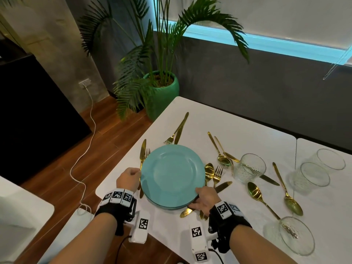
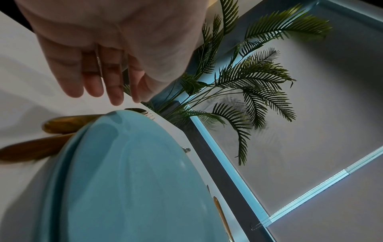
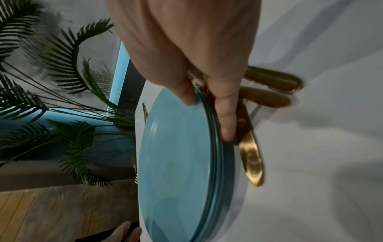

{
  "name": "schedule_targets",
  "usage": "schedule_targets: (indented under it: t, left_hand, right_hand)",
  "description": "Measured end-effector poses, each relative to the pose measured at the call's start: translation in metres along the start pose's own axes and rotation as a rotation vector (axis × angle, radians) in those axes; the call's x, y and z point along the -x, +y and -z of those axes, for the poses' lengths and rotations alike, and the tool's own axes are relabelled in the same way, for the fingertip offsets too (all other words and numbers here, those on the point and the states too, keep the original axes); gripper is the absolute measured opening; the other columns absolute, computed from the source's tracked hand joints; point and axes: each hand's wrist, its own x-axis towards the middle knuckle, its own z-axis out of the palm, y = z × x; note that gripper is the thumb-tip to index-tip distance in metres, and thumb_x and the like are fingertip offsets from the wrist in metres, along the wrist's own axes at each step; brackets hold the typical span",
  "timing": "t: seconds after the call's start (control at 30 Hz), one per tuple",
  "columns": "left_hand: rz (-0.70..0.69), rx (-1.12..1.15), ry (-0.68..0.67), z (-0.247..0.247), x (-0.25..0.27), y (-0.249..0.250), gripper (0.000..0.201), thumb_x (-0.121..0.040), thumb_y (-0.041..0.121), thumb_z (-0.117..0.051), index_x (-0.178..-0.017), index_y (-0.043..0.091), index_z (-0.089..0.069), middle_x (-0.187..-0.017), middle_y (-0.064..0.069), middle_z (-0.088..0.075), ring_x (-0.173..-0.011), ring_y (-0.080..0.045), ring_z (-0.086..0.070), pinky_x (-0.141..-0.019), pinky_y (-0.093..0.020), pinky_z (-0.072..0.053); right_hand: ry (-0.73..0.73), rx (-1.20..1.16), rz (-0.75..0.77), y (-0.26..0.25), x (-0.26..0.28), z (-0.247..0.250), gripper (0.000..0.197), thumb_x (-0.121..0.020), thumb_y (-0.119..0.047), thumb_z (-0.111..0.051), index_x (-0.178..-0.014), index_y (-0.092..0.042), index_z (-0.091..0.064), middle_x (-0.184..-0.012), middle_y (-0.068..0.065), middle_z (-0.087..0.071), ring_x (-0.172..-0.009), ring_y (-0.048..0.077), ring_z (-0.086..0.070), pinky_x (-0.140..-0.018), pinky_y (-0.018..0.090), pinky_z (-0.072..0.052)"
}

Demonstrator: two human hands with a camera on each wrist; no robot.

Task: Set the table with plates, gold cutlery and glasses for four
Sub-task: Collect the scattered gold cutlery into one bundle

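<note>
A stack of teal plates (image 1: 172,173) sits near the left edge of the white counter (image 1: 238,119), close to its near corner. The right hand (image 1: 206,200) grips the stack's near rim, thumb on top and fingers (image 3: 226,117) curled underneath. The left hand (image 1: 128,179) is at the stack's left rim; its fingers (image 2: 113,85) hang loose and apart beside the plates, holding nothing.

Gold cutlery crowds the stack on every side: a knife (image 1: 142,155) and fork along the left edge, a fork (image 1: 174,133) and a second knife beyond it, spoons (image 1: 209,171) and a fork (image 1: 217,174) just to the right. Further right stand three glass tumblers (image 1: 251,167), with a fourth glass (image 1: 296,235) lying on its side near the front edge. The far half of the counter is bare. A potted palm (image 1: 162,88) stands on the floor past the far left corner.
</note>
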Motion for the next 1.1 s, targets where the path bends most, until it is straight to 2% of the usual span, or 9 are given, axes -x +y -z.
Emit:
schedule_targets:
  t: [0.17, 0.3, 0.4, 0.53, 0.67, 0.73, 0.8, 0.93, 1.1]
  left_hand:
    - [-0.002, -0.032, 0.013, -0.001, -0.001, 0.0, 0.025, -0.092, 0.017, -0.049, -0.112, 0.01, -0.063, -0.117, -0.01, -0.065, -0.109, -0.028, -0.056, -0.09, -0.029, -0.04]
    - [-0.009, -0.105, 0.027, -0.001, -0.005, 0.0, 0.026, -0.094, 0.016, -0.045, -0.111, 0.011, -0.063, -0.117, -0.01, -0.065, -0.109, -0.027, -0.056, -0.091, -0.031, -0.041]
    - [-0.024, -0.161, 0.031, -0.003, -0.011, -0.003, 0.028, -0.092, 0.012, -0.045, -0.113, 0.013, -0.063, -0.117, -0.009, -0.066, -0.11, -0.028, -0.058, -0.094, -0.032, -0.044]
    - [-0.063, -0.225, 0.031, -0.006, -0.019, -0.002, 0.025, -0.092, 0.013, -0.049, -0.111, 0.015, -0.064, -0.116, -0.01, -0.067, -0.108, -0.029, -0.06, -0.091, -0.03, -0.046]
    - [-0.069, -0.231, -0.018, -0.009, -0.029, 0.0, 0.018, -0.089, 0.018, -0.057, -0.104, 0.015, -0.067, -0.107, -0.011, -0.07, -0.097, -0.028, -0.062, -0.084, -0.028, -0.047]
    - [-0.072, -0.235, -0.032, -0.009, -0.035, -0.002, 0.016, -0.088, 0.021, -0.059, -0.101, 0.015, -0.067, -0.104, -0.01, -0.07, -0.089, -0.025, -0.061, -0.082, -0.027, -0.047]
    - [-0.073, -0.244, -0.054, -0.007, -0.041, -0.002, 0.016, -0.087, 0.023, -0.062, -0.1, 0.017, -0.068, -0.103, -0.009, -0.07, -0.083, -0.021, -0.056, -0.079, -0.025, -0.045]
    - [-0.102, -0.281, -0.113, -0.004, -0.047, 0.003, 0.02, -0.083, 0.024, -0.067, -0.102, 0.02, -0.069, -0.102, -0.006, -0.071, -0.087, -0.02, -0.061, -0.08, -0.025, -0.048]
    - [-0.113, -0.319, -0.108, -0.006, -0.043, 0.008, 0.022, -0.085, 0.018, -0.061, -0.106, 0.02, -0.071, -0.11, -0.005, -0.07, -0.097, -0.024, -0.064, -0.088, -0.027, -0.051]
  right_hand:
    - [0.012, 0.099, 0.001, 0.001, 0.0, 0.006, 0.039, -0.096, -0.001, -0.038, -0.135, 0.005, -0.04, -0.134, 0.024, -0.049, -0.11, 0.036, -0.058, -0.075, 0.038, -0.057]
    - [0.039, 0.229, 0.004, -0.006, -0.001, 0.011, 0.038, -0.098, -0.002, -0.032, -0.134, 0.006, -0.041, -0.131, 0.023, -0.051, -0.096, 0.027, -0.057, -0.081, 0.036, -0.057]
    - [0.026, 0.338, -0.004, -0.012, 0.005, 0.015, 0.038, -0.097, -0.003, -0.035, -0.134, 0.006, -0.042, -0.115, 0.018, -0.054, -0.095, 0.027, -0.058, -0.083, 0.038, -0.056]
    - [0.061, 0.435, -0.004, -0.026, 0.01, 0.021, 0.04, -0.093, -0.008, -0.045, -0.131, 0.002, -0.046, -0.109, 0.015, -0.053, -0.084, 0.024, -0.057, -0.067, 0.034, -0.055]
    - [0.217, 0.562, -0.006, -0.037, 0.01, 0.026, 0.029, -0.087, -0.011, -0.052, -0.11, 0.006, -0.058, -0.09, 0.017, -0.066, -0.084, 0.032, -0.067, -0.081, 0.044, -0.057]
    - [0.221, 0.606, -0.017, -0.04, 0.011, 0.03, 0.017, -0.087, -0.01, -0.051, -0.092, 0.004, -0.061, -0.074, 0.015, -0.065, -0.074, 0.03, -0.068, -0.081, 0.044, -0.058]
    - [0.206, 0.585, -0.019, -0.04, 0.013, 0.037, 0.016, -0.09, -0.009, -0.05, -0.075, -0.007, -0.056, -0.071, 0.009, -0.058, -0.067, 0.024, -0.062, -0.076, 0.038, -0.059]
    - [0.247, 0.547, 0.0, -0.031, 0.01, 0.053, 0.012, -0.089, -0.01, -0.052, -0.077, -0.01, -0.05, -0.088, 0.012, -0.057, -0.082, 0.027, -0.06, -0.084, 0.042, -0.056]
    - [0.252, 0.54, -0.044, -0.029, 0.009, 0.055, 0.024, -0.09, -0.01, -0.052, -0.067, -0.012, -0.047, -0.073, 0.01, -0.055, -0.07, 0.025, -0.059, -0.079, 0.039, -0.057]
